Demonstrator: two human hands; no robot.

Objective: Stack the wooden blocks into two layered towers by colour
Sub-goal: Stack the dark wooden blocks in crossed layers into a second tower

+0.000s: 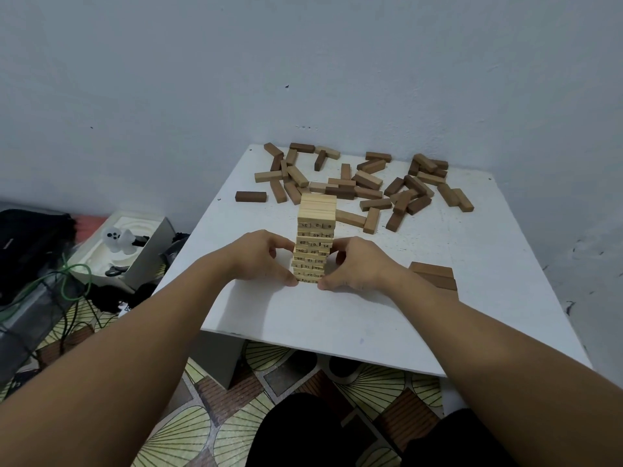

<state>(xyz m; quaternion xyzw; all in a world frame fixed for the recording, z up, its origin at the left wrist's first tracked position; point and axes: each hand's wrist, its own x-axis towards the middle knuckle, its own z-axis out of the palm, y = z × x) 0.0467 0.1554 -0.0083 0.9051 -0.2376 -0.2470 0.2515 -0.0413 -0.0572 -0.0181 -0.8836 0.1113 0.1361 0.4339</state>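
A tall tower of pale numbered wooden blocks (316,227) stands at the middle of the white table (371,318). My left hand (261,256) cups its lower left side, fingers curled against the blocks. My right hand (357,262) cups its lower right side the same way. A low layer of dark brown blocks (435,275) lies to the right of my right hand. Several loose brown and tan blocks (367,183) are scattered across the far part of the table.
One dark block (250,196) lies apart near the table's left edge. The wall stands right behind the table. On the floor at the left are a white box (135,251), a black bag (30,244) and green cables (72,291).
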